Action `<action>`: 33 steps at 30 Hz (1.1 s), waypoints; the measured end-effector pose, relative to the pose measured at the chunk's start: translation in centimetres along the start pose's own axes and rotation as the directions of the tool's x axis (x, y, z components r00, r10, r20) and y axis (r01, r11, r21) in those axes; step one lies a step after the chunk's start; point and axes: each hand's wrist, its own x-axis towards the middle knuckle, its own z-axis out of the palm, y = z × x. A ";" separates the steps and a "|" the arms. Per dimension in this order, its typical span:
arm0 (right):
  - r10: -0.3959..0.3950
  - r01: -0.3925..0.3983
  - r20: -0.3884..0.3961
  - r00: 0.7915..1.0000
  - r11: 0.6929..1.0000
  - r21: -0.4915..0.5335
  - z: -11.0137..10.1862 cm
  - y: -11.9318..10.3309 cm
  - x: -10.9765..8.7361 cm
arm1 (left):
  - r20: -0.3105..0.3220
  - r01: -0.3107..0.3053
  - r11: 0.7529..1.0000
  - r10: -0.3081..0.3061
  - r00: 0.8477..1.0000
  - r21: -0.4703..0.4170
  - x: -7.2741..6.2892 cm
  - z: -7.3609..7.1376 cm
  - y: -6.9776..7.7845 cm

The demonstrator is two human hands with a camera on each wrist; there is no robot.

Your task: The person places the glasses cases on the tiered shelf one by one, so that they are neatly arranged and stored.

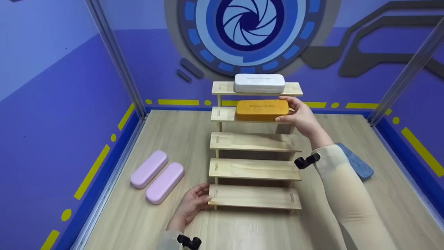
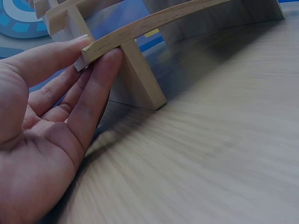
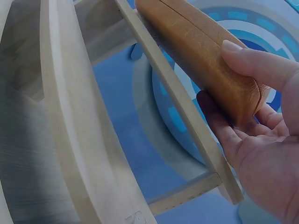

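My right hand (image 1: 301, 116) grips the right end of an orange-yellow glasses case (image 1: 262, 109), its thumb on the near side and fingers behind. The case lies along the second shelf from the top of a stepped wooden rack (image 1: 255, 197). In the right wrist view the orange case (image 3: 205, 56) shows a seam along its side. My left hand (image 1: 193, 203) pinches the left end of the lowest shelf, thumb on top and fingers underneath, as the left wrist view of the shelf end (image 2: 107, 45) shows. On the top shelf stands a white glasses case (image 1: 259, 83).
Two pink cases (image 1: 165, 183) lie side by side on the table left of the rack. A blue case (image 1: 357, 163) lies at the right, partly hidden behind the right forearm. Purple-blue walls (image 1: 166, 69) with metal corner posts enclose the table (image 1: 242, 229).
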 end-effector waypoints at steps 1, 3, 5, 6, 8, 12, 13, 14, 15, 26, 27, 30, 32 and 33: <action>0.006 -0.006 0.004 1.000 1.000 0.003 0.0 0.0 0.1 | 0.000 0.000 1.000 0.000 1.000 -0.002 0.0 0.0 0.0; 0.018 -0.018 0.012 1.000 1.000 -0.001 0.0 0.0 0.4 | 0.001 -0.002 1.000 0.002 1.000 -0.006 0.0 0.0 0.0; 0.030 -0.029 0.019 0.999 0.999 -0.015 0.0 -0.1 0.6 | 0.002 -0.002 1.000 0.002 1.000 -0.012 0.0 0.1 0.0; 0.031 -0.030 0.022 0.999 0.999 -0.032 0.0 -0.1 0.7 | 0.003 -0.001 1.000 0.001 1.000 -0.015 0.0 0.1 -0.1; 0.027 -0.025 0.033 0.999 0.996 -0.082 -0.1 -0.2 0.8 | 0.004 -0.001 1.000 0.001 1.000 -0.015 0.0 0.1 -0.1; 0.010 0.003 0.062 0.998 0.978 -0.208 -0.4 -0.5 1.1 | -0.002 0.001 1.000 -0.001 1.000 -0.016 0.0 0.0 -0.1; 0.012 0.004 0.069 0.998 0.973 -0.230 -0.4 -0.5 1.1 | -0.003 0.000 1.000 0.000 1.000 -0.013 0.0 0.0 -0.1; 0.015 0.004 0.074 0.997 0.968 -0.250 -0.4 -0.5 1.2 | -0.003 -0.002 1.000 0.002 1.000 -0.011 0.0 0.0 -0.1; 0.018 0.003 0.076 0.997 0.963 -0.268 -0.5 -0.5 1.2 | -0.002 -0.003 1.000 0.003 1.000 -0.010 0.0 0.0 -0.1; 0.042 -0.002 0.099 0.994 0.930 -0.367 -0.7 -0.4 1.4 | -0.008 0.000 1.000 0.000 1.000 0.002 0.0 0.0 -0.1; 0.043 -0.002 0.101 0.994 0.928 -0.372 -0.7 -0.4 1.4 | -0.009 -0.002 1.000 0.002 1.000 0.003 0.0 0.0 0.0; 0.050 -0.005 0.106 0.993 0.923 -0.385 -0.7 -0.5 1.4 | -0.011 0.002 1.000 -0.002 1.000 0.007 0.0 0.0 0.0; 0.055 -0.008 0.109 0.993 0.919 -0.394 -0.7 -0.5 1.4 | -0.009 0.002 1.000 -0.002 1.000 0.007 0.0 0.0 0.0; 0.059 -0.010 0.109 0.992 0.917 -0.400 -0.7 -0.6 1.4 | -0.005 0.000 1.000 0.000 1.000 0.008 0.0 0.0 0.0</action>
